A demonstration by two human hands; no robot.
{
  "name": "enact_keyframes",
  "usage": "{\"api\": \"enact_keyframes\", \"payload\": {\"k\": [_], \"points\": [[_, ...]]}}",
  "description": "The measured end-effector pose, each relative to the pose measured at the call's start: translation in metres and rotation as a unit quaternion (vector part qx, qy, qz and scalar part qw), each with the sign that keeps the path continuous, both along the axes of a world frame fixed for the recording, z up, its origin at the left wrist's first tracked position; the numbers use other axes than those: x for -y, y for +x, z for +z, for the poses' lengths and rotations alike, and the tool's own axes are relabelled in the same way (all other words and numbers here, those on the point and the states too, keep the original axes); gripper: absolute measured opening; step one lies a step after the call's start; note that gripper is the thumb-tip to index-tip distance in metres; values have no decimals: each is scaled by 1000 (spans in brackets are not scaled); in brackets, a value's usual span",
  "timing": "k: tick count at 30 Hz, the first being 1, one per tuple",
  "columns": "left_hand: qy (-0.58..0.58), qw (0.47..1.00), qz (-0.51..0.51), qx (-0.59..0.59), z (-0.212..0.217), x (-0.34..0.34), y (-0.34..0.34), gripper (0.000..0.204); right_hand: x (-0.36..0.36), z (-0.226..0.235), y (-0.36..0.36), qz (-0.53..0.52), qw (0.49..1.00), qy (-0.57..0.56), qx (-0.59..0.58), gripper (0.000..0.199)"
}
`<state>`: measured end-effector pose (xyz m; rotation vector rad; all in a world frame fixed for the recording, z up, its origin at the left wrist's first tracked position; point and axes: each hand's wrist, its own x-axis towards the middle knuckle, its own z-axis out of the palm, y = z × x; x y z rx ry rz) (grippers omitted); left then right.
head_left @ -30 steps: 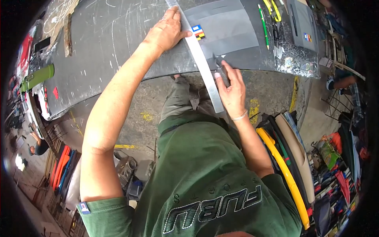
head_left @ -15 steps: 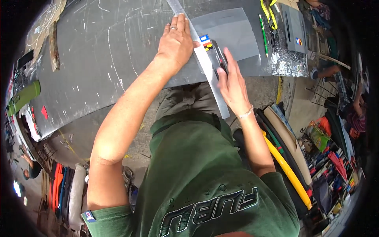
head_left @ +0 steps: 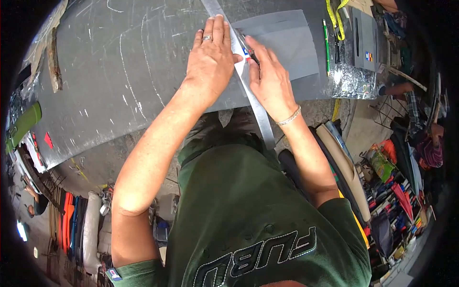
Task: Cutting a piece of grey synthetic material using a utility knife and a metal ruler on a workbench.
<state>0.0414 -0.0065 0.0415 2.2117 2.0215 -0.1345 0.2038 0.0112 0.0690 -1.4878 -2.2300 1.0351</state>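
Observation:
A long metal ruler (head_left: 260, 117) lies slanted over the table's near edge, its lower end jutting out above my lap. My left hand (head_left: 210, 60) lies flat on and beside it, fingers stretched forward, thumb over the ruler. Under the ruler and to its right is a grey translucent sheet (head_left: 294, 45). A small coloured label (head_left: 245, 54) shows between my hands, partly covered. My right hand (head_left: 272, 79) is closed round a slim dark tool (head_left: 254, 57), seemingly a cutter knife, at the ruler's right edge. Its tip is mostly hidden by my fingers.
On the dark scratched table (head_left: 95, 110) are a green pencil (head_left: 326, 48), a yellow tape measure (head_left: 340, 24), a grey piece with a label (head_left: 364, 43) and a wooden stick (head_left: 53, 62). Rolls of material (head_left: 346, 167) stand at my right. Another person's arm (head_left: 399, 89) shows at far right.
My right hand has moved forward and left, bringing the dark tool against the ruler's edge beside my left hand. My left hand still presses the ruler. The view has shifted slightly.

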Motion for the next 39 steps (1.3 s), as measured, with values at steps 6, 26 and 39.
{"api": "enact_keyframes", "payload": {"k": [6, 26, 39], "points": [[-3, 1000, -2, -2, 2, -2, 1, 75, -3, 1, 2, 10, 1000, 12, -1, 49], [-73, 997, 7, -1, 21, -5, 3, 74, -4, 3, 1, 18, 1000, 2, 24, 50], [-108, 994, 7, 3, 35, -12, 5, 77, -16, 21, -6, 65, 993, -3, 100, 50]]}}
